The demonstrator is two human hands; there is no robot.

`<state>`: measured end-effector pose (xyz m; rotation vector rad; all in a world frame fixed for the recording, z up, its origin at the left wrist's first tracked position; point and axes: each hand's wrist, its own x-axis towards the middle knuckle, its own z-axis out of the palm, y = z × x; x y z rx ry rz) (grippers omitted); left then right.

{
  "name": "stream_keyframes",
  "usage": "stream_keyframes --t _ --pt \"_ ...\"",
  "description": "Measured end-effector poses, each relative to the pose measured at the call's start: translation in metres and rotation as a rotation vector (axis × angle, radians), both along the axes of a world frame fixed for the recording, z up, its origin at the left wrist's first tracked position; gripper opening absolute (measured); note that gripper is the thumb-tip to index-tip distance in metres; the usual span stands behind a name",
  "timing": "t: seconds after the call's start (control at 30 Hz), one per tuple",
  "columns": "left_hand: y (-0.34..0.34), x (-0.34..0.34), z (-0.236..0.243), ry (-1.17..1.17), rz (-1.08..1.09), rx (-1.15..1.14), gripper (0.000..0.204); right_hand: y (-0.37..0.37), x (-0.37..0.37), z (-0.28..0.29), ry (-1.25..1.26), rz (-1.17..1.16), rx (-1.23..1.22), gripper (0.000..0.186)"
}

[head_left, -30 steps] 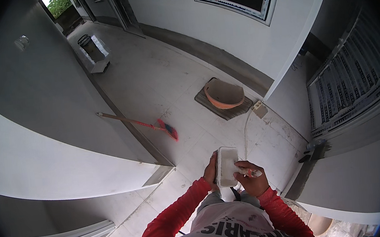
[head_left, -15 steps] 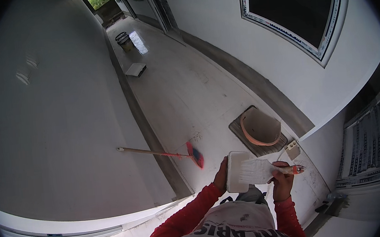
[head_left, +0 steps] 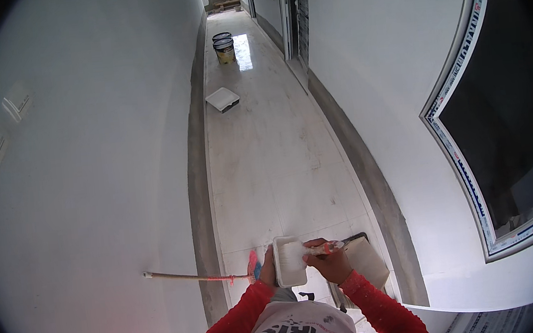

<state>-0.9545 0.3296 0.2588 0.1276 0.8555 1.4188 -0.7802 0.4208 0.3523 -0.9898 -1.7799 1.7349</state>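
Note:
My left hand (head_left: 267, 270) is closed round the left side of a shallow white paint tray (head_left: 292, 281), holding it in front of my chest. My right hand (head_left: 331, 264) grips the handle of a wide paintbrush (head_left: 326, 248), its fingers wrapped round it. The white-coated bristles lie in or just over the tray; which of these I cannot tell. Beyond my left hand, a broom (head_left: 190, 277) with a pink and blue head leans at the left wall. Past my right hand sits a pale tub (head_left: 367, 263), partly hidden by that hand and arm.
A tiled corridor floor (head_left: 266, 160) runs ahead between two white walls with grey unpainted lower strips. Farther along stand paint buckets (head_left: 225, 52) and a white rectangular container (head_left: 222, 99). A taped window frame (head_left: 466, 179) is on the right wall, with a doorway (head_left: 297, 29) beyond.
My view has swung to the right and lifted along the corridor. The tray and brush stay in my hands, and the brush has moved closer over the tray.

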Motion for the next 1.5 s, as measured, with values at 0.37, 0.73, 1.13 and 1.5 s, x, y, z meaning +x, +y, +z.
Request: stream_keyframes --t 0.37,0.73,1.13,1.5 --pt "0.317 -0.182 0.001 -0.071 -0.199 -0.021 0.074 0.316 -0.135 0.003 -0.145 0.118 -0.057 0.045" --pt "0.616 -0.321 0.003 -0.024 0.045 -0.084 0.075 0.657 -0.287 -0.028 -0.421 0.458 -0.033 0.069" --pt "0.918 -0.538 -0.007 -0.189 0.430 0.079 0.077 1.019 -0.592 0.000 -0.330 0.838 -0.026 0.059" --pt "1.289 -0.775 0.024 -0.357 0.068 0.055 0.074 1.369 -0.460 -0.253 -0.923 -0.311 -0.193 0.030"
